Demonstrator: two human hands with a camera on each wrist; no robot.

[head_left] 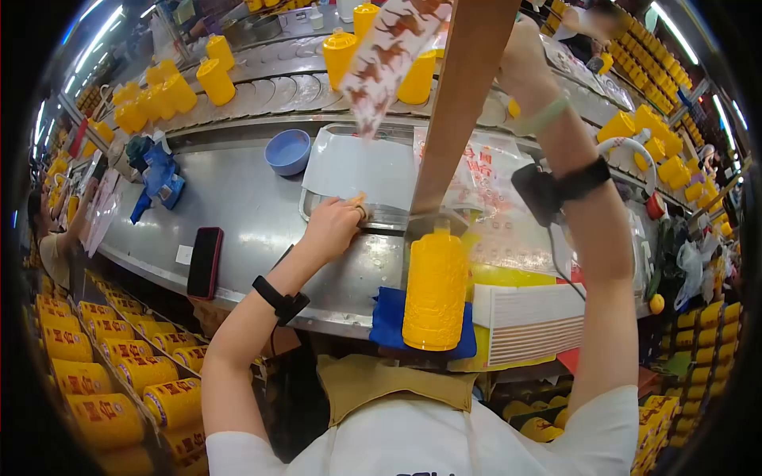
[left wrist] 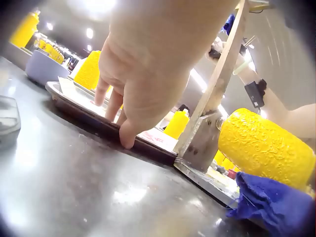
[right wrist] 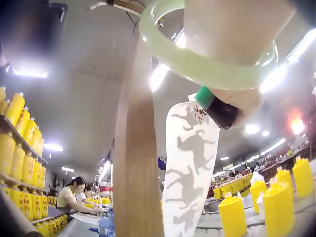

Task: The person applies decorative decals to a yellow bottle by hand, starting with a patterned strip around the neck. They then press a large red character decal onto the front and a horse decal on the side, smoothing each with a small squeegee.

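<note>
My left hand (head_left: 333, 228) is at the near rim of a metal tray (head_left: 305, 213) with a white sheet in it. In the left wrist view, its fingers reach over the rim into the tray while the thumb (left wrist: 127, 136) points down outside. Raised beside a wooden post, my right hand (head_left: 520, 59) pinches the top of a long white strip (head_left: 397, 51) printed with brown horses. A green and black piece (right wrist: 217, 107) covers a fingertip there. An embossed yellow bottle (head_left: 435, 289) stands on a blue cloth (head_left: 389, 321) near the table's front edge.
The wooden post (head_left: 464, 95) rises between my arms. A blue bowl (head_left: 287, 151), a phone (head_left: 205, 262) and printed sheets (head_left: 516, 230) lie on the metal table (head_left: 230, 182). Behind runs a conveyor (head_left: 270, 95) carrying yellow bottles; racks of bottles (head_left: 103, 357) stand at the sides.
</note>
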